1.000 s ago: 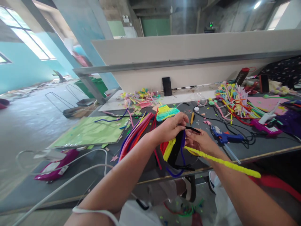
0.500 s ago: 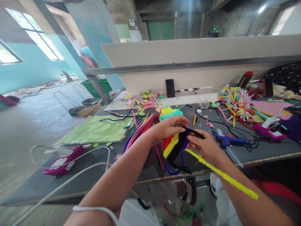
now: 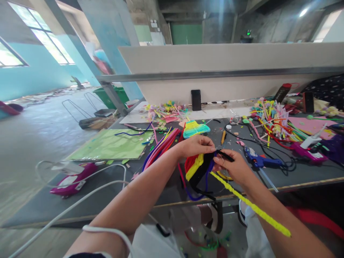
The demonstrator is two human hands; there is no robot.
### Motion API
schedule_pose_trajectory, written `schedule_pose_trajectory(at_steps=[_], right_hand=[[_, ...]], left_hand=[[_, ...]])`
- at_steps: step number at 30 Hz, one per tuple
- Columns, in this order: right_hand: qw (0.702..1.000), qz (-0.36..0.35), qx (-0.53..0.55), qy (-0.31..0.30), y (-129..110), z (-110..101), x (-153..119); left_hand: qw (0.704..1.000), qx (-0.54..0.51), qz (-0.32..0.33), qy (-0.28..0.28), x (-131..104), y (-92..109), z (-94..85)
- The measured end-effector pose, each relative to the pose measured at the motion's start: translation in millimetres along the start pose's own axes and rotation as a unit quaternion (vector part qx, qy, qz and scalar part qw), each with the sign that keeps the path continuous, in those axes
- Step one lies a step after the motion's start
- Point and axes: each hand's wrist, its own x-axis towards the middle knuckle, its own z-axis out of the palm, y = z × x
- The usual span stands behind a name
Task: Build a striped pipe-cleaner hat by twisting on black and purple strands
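Observation:
Between my hands, over the table's front part, is a striped piece made of pipe cleaners [image 3: 199, 172] in red, yellow, black and purple. My left hand [image 3: 198, 145] pinches its upper edge with thumb and fingers. At the right edge my right hand [image 3: 231, 164] is closed on the black and purple pipe cleaner ends. A long yellow pipe cleaner [image 3: 249, 204] hangs out under my right hand toward the lower right. Loose purple and black ends curl below the piece. Just behind my left hand lies a yellow and turquoise pipe cleaner piece [image 3: 195, 129].
A bundle of pink, red and purple pipe cleaners [image 3: 163, 146] lies left of the work. On the right are a blue glue gun [image 3: 259, 159] with its cord and a utility knife [image 3: 223, 137]. A phone [image 3: 196, 100] leans at the back. A white cable [image 3: 80, 200] crosses my left arm.
My left fingers have closed down to a pinch at the piece's upper edge, where they were raised before. The yellow strand's free end has swung slightly lower. The view has shifted slightly.

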Motion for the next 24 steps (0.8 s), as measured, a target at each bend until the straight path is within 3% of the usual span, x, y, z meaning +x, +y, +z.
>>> schedule_pose_trajectory(at_steps=[4, 7, 15, 17, 19, 21, 23, 24], right_hand=[[0.988, -0.051, -0.145, -0.033, -6, -5, 0], [0.948, -0.139, -0.285, -0.037, -12, -10, 0], [0.737, -0.324, -0.592, -0.044, -13, -22, 2], [0.711, -0.361, -0.603, -0.028, -15, -21, -1], [0.735, -0.368, -0.570, -0.003, -19, -20, -4], [0.817, -0.325, -0.474, 0.039, -24, -22, -6], [0.919, -0.247, -0.294, 0.092, -28, -27, -4], [0.956, -0.194, -0.192, 0.110, -29, -30, -2]], left_hand=[[0.999, -0.030, -0.022, -0.019, -1, 2, -2.0], [0.998, -0.037, -0.032, -0.041, -3, 2, -4.4], [0.991, 0.050, -0.027, -0.124, -1, 1, -7.1], [0.987, 0.089, -0.021, -0.129, 1, 4, -7.2], [0.987, 0.108, -0.014, -0.117, 2, 8, -8.3], [0.990, 0.104, -0.006, -0.093, 1, 11, -10.5], [0.993, 0.089, 0.001, -0.075, -3, 14, -13.0], [0.994, 0.083, 0.003, -0.072, -5, 15, -13.8]])
